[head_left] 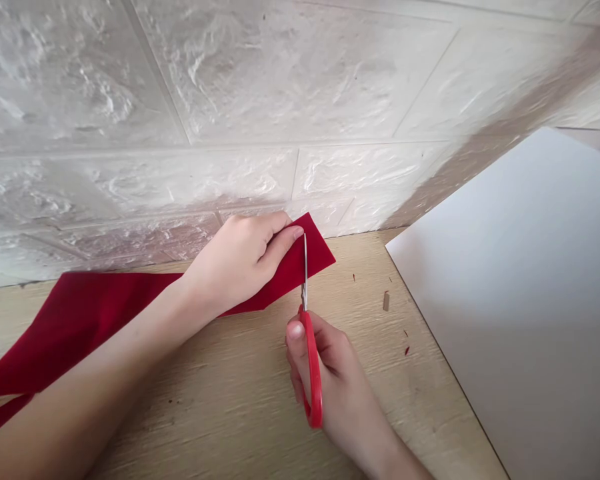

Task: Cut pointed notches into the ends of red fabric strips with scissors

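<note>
A long strip of dark red cloth (300, 270), possibly felt, runs from the lower left to a pointed end near the middle of the view. My left hand (237, 261) lies on the strip and pinches it between thumb and fingers. My right hand (327, 370) grips a pair of red-handled scissors (313, 377) just below the strip's end. The thin steel blade (305, 267) stands upright against the cloth, with its lower part passing the strip's edge. Part of the strip is hidden under my left forearm.
The light wooden tabletop (360, 400) holds a few small red scraps (407, 350) and a brown scrap (386, 301). A large white board (505, 307) lies at the right. A textured white brick-pattern wall (280, 87) rises behind the table.
</note>
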Demonstrator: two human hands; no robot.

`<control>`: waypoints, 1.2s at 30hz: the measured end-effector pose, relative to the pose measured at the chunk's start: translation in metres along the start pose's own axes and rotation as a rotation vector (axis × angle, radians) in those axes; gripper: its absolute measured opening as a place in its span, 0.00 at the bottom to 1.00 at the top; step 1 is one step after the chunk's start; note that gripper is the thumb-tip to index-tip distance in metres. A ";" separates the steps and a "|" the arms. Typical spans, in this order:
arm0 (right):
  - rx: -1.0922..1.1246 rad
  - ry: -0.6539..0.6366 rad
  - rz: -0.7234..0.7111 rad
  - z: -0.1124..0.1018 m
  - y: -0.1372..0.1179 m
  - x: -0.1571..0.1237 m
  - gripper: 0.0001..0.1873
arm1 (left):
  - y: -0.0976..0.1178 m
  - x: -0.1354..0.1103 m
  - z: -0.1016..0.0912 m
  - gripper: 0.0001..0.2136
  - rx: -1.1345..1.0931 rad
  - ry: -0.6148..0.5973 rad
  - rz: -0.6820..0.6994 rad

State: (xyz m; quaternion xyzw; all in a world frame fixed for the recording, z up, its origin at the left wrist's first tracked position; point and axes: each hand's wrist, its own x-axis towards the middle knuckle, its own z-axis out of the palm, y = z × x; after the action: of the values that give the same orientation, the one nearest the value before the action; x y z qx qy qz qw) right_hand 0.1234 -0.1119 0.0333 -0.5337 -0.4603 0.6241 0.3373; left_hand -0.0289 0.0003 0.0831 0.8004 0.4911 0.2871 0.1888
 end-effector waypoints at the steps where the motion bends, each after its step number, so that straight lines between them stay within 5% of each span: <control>1: -0.006 0.001 0.004 -0.001 0.000 0.000 0.31 | 0.000 0.000 0.000 0.21 -0.003 -0.001 -0.001; 36: 0.037 0.004 0.034 -0.004 -0.001 0.001 0.29 | 0.002 0.000 0.005 0.19 -0.036 -0.082 -0.019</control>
State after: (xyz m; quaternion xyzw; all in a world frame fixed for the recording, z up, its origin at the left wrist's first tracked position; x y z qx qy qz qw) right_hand 0.1264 -0.1094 0.0339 -0.5363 -0.4388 0.6372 0.3374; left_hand -0.0243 -0.0012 0.0807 0.8033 0.4852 0.2610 0.2262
